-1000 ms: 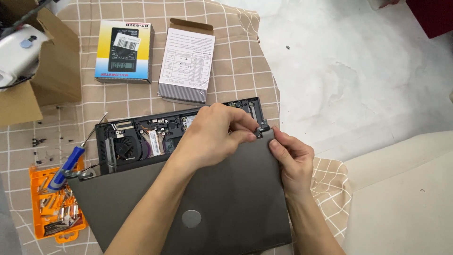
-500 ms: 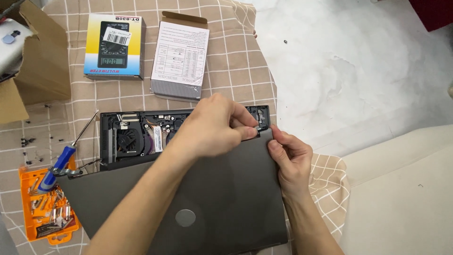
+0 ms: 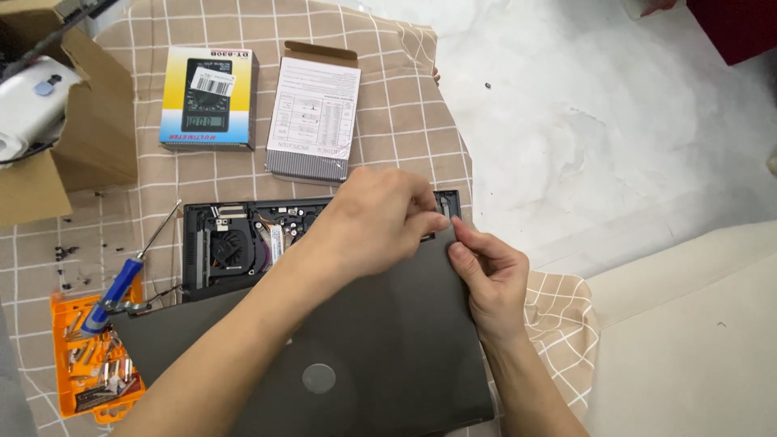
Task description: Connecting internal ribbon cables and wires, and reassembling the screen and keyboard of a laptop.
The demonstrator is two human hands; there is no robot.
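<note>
From the head camera, looking down: a dark grey laptop (image 3: 324, 348) lies on a brown checked cloth (image 3: 388, 121) that covers the surface. Its grey lid is tilted over the open base (image 3: 235, 243), where a round fan and thin wires show.

The left hand (image 3: 372, 222) reaches across the lid to the back right corner of the laptop. Its fingers (image 3: 417, 202) are curled and pressed together, pinching something small at that corner; what it is cannot be seen. The right hand (image 3: 490, 275) is just beside it, touching the lid's right edge. Its fingers are bent and close together, with the thumb on top of the lid.

Two small boxes lie behind the laptop, near but apart from it: a yellow and blue box (image 3: 206, 97) and a white and grey box (image 3: 314, 113). A brown cardboard box (image 3: 89, 121) stands at the far left with a white tool (image 3: 28, 113) in it.

A blue screwdriver (image 3: 121, 283) lies just left of the laptop, its handle over an orange tray (image 3: 81, 364) of small bits. Tiny dark screws (image 3: 69, 259) are scattered near it.

The left side is crowded. To the right, the cloth ends close to the hands. Past it is a pale floor (image 3: 615, 137) with open room, and a cream cushion (image 3: 696, 324) at the lower right.
</note>
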